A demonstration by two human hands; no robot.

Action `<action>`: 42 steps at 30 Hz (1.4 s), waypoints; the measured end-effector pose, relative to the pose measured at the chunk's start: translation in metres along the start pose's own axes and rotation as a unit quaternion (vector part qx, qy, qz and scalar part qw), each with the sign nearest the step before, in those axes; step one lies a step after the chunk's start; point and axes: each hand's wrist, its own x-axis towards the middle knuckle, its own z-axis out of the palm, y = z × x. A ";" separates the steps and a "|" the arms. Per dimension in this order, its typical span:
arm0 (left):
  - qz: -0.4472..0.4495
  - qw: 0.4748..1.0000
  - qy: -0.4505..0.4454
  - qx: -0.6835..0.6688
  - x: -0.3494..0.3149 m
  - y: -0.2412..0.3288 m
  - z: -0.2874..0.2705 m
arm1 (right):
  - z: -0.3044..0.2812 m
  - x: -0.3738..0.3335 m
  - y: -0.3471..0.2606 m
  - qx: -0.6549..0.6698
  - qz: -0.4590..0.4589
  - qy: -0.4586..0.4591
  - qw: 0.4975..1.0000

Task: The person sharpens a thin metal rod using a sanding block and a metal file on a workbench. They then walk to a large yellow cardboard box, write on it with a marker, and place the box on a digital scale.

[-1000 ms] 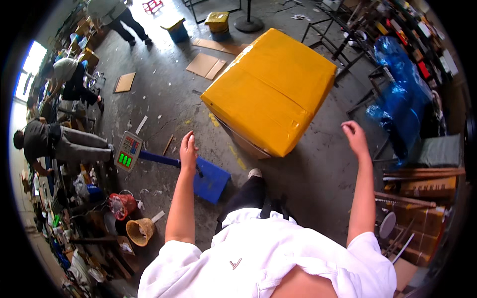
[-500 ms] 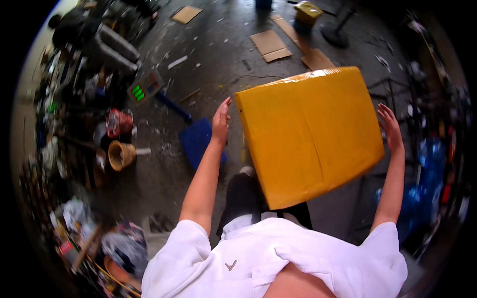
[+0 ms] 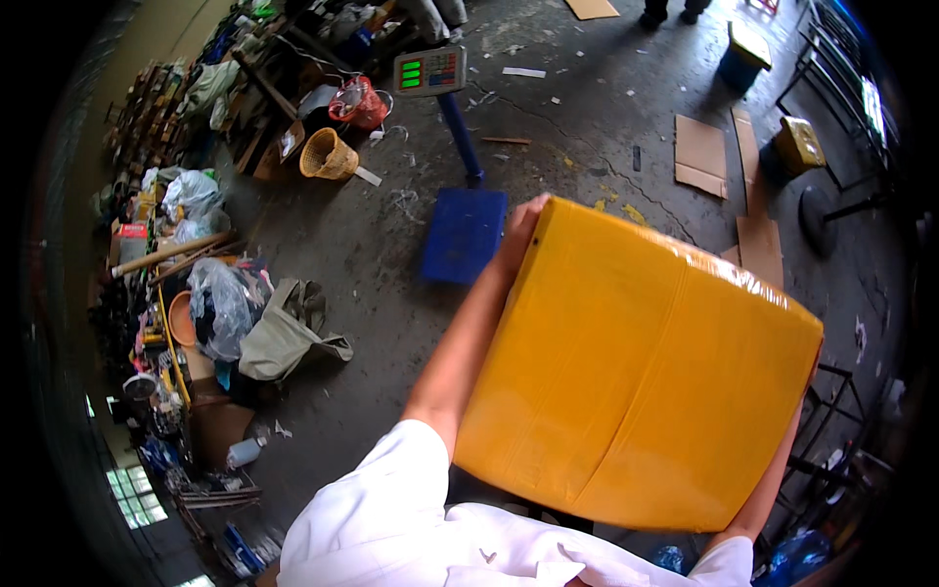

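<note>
A large box wrapped in yellow tape (image 3: 636,377) is held up in front of my body, its top face toward me and shiny along the far edge. My left hand (image 3: 523,231) presses against its far left side, fingers partly hidden behind the corner. My right forearm (image 3: 779,474) runs up along the box's right side, and the right hand grips around there, mostly hidden by the box. Beyond my left hand stands a platform scale with a blue plate (image 3: 464,235), a blue post and a lit display (image 3: 428,71).
Flat cardboard pieces (image 3: 700,155) lie on the floor ahead. A stand with a round base (image 3: 814,221) and a yellow-topped bin (image 3: 798,145) are at the far right. Left are a wicker basket (image 3: 328,157), a red bucket (image 3: 358,104) and piled clutter. Another person's feet (image 3: 669,16) show far off.
My hands have closed in from beside the box and now hold it. My view has swung left, so the scale and the clutter sit further right in the picture, and the box looks tilted the other way.
</note>
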 end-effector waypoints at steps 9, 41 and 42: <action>0.038 0.997 0.036 0.063 -0.130 0.045 0.009 | 0.077 -0.041 0.017 -0.167 -0.034 0.127 0.977; 0.327 0.935 0.135 -0.013 -0.352 0.217 -0.222 | 0.371 0.001 0.138 -0.241 -0.246 -0.147 0.927; 0.327 0.935 0.137 0.000 -0.345 0.225 -0.229 | 0.370 0.018 0.142 -0.197 -0.199 -0.159 0.947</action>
